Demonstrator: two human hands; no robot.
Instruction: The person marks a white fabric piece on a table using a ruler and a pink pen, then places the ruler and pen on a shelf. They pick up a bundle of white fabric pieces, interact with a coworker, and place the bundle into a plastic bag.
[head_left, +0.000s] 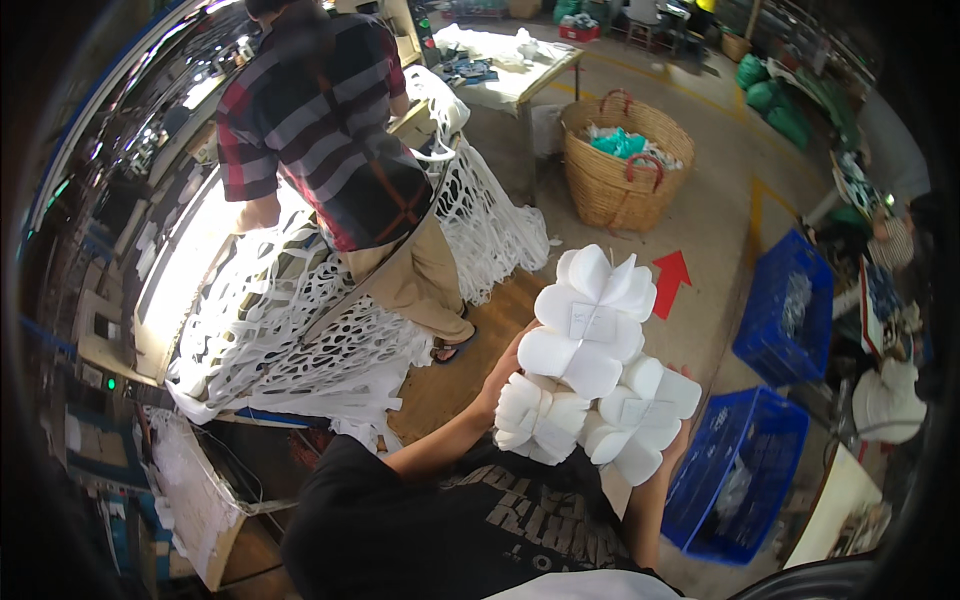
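Workshop floor [722, 185], hands [508, 367] holding white bundles [590, 322]

White bundles [575, 358], near centre: matt, smooth-faced pads, foam-like. Slips [592, 322] on them: thin paper by the look. Black T-shirt [400, 530], near: matt cloth, paler print on chest. Perforated sheeting [375, 385], left: white, limp, dull; cloth or foam, cannot tell which. Plaid shirt [330, 130], far left: soft cloth. Basket [610, 188], far: rough woven plant fibre. Crates [690, 500], right: hard blue plastic, slight sheen. Floor [725, 200], right: smooth, concrete-like.
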